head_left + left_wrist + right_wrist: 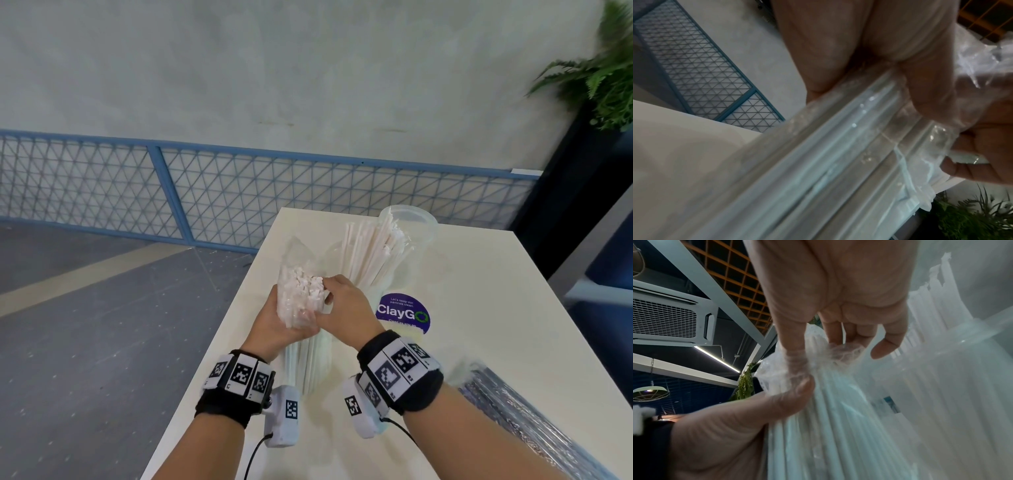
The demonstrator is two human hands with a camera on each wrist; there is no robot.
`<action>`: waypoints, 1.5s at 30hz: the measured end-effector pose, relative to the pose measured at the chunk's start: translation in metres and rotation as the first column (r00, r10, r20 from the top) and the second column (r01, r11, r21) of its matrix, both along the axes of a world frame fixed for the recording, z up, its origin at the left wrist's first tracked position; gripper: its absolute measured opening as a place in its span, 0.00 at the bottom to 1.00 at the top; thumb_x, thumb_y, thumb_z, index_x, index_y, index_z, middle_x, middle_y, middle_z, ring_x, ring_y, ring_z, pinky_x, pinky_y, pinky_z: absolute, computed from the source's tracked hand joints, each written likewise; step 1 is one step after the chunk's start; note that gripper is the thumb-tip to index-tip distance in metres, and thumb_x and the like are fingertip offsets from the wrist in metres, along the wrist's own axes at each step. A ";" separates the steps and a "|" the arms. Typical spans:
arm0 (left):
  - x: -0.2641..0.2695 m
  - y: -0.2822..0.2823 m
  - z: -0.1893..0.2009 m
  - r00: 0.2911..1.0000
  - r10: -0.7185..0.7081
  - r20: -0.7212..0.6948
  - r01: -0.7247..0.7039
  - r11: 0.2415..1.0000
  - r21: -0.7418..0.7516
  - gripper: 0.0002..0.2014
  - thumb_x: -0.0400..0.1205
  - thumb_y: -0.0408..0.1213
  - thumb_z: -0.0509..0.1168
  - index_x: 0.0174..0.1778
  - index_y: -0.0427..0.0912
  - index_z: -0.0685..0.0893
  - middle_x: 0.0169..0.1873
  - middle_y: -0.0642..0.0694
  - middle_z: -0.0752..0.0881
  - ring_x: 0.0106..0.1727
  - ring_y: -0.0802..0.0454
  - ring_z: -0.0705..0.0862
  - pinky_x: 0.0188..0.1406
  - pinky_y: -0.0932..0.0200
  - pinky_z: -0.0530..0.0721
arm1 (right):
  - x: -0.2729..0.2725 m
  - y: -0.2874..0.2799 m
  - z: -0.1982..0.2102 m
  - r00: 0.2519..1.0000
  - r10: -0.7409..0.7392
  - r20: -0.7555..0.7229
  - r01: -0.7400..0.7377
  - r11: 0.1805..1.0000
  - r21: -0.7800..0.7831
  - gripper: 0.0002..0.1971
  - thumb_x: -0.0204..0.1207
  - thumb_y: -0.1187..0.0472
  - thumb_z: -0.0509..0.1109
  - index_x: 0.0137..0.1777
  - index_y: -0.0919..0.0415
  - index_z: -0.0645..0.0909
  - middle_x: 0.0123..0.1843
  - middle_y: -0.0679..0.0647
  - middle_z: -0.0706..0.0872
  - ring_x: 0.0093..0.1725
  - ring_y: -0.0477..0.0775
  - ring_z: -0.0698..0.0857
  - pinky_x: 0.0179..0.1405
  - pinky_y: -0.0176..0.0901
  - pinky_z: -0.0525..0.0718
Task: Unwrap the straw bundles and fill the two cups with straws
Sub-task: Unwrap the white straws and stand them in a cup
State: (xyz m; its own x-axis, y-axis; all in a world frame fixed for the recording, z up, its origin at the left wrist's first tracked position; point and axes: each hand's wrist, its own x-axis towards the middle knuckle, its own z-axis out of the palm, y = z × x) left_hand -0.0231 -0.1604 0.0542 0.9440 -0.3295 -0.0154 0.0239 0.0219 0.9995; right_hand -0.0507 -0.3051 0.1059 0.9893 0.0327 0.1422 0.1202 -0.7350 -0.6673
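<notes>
From the head camera: a straw bundle (301,301) of thin white paper-wrapped tubes in crinkled clear plastic wrap (297,251), standing upright on the cream counter (479,308), clasped around its upper part by the left hand (274,323), with the right hand (346,308) pinching at the torn top. Just behind, a clear plastic cup (368,274) already crowded with straws fanning right, and a second clear cup (416,222) beyond it, walls too transparent to trace fully. Near the cups, a round purple sticker (404,312) (partly covered by the right wrist). At the lower right edge, another wrapped pack (520,414), cut off by the frame. From the left wrist: only palm and curled fingers (931,91) pressed on glossy film over long pale straws, blurred; cups not seen here. From the right wrist: thumb and forefinger of that grip (797,369) closed on a bunched fold of wrap, remaining fingers loosely bent, and the filled cup's ribbed wall at the right, hazy.
</notes>
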 end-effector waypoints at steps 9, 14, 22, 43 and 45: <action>0.001 -0.003 0.000 0.999 0.039 0.028 -0.040 0.999 0.027 0.50 0.48 0.36 0.84 0.68 0.41 0.72 0.61 0.41 0.84 0.63 0.46 0.84 0.58 0.46 0.86 | 0.000 0.001 -0.019 0.994 -0.099 0.042 0.086 0.967 0.239 0.22 0.64 0.58 0.79 0.58 0.63 0.82 0.51 0.49 0.74 0.54 0.54 0.81 0.48 0.26 0.72; 0.004 -0.003 -0.003 0.997 0.074 0.027 -0.076 0.995 0.067 0.50 0.49 0.41 0.84 0.69 0.47 0.71 0.62 0.46 0.83 0.65 0.51 0.82 0.64 0.48 0.81 | -0.002 -0.001 -0.020 0.982 -0.160 0.097 0.115 0.926 0.360 0.10 0.69 0.57 0.76 0.46 0.60 0.83 0.54 0.49 0.71 0.60 0.53 0.71 0.54 0.24 0.67; 0.006 -0.006 -0.003 0.996 0.075 0.041 -0.077 0.995 0.056 0.43 0.58 0.35 0.81 0.70 0.47 0.72 0.63 0.48 0.83 0.65 0.55 0.81 0.61 0.57 0.80 | 0.000 -0.009 0.022 0.959 -0.155 0.238 -0.010 0.820 0.572 0.12 0.72 0.59 0.75 0.41 0.42 0.75 0.54 0.48 0.77 0.58 0.47 0.78 0.58 0.25 0.72; 0.004 -0.010 0.003 0.993 0.112 0.044 -0.111 0.994 -0.019 0.38 0.54 0.41 0.82 0.63 0.49 0.79 0.59 0.46 0.87 0.61 0.52 0.85 0.58 0.54 0.83 | -0.001 -0.029 0.034 1.000 0.028 0.012 -0.029 0.806 0.592 0.14 0.66 0.62 0.79 0.52 0.58 0.84 0.45 0.47 0.90 0.49 0.46 0.89 0.53 0.41 0.86; 0.005 -0.011 0.003 0.993 0.105 0.059 -0.106 0.994 0.013 0.40 0.54 0.41 0.82 0.64 0.47 0.79 0.59 0.46 0.86 0.62 0.51 0.84 0.59 0.53 0.83 | -0.001 -0.026 0.025 0.998 -0.063 0.010 0.044 0.787 0.615 0.11 0.68 0.62 0.77 0.50 0.59 0.85 0.43 0.48 0.89 0.47 0.46 0.89 0.49 0.40 0.85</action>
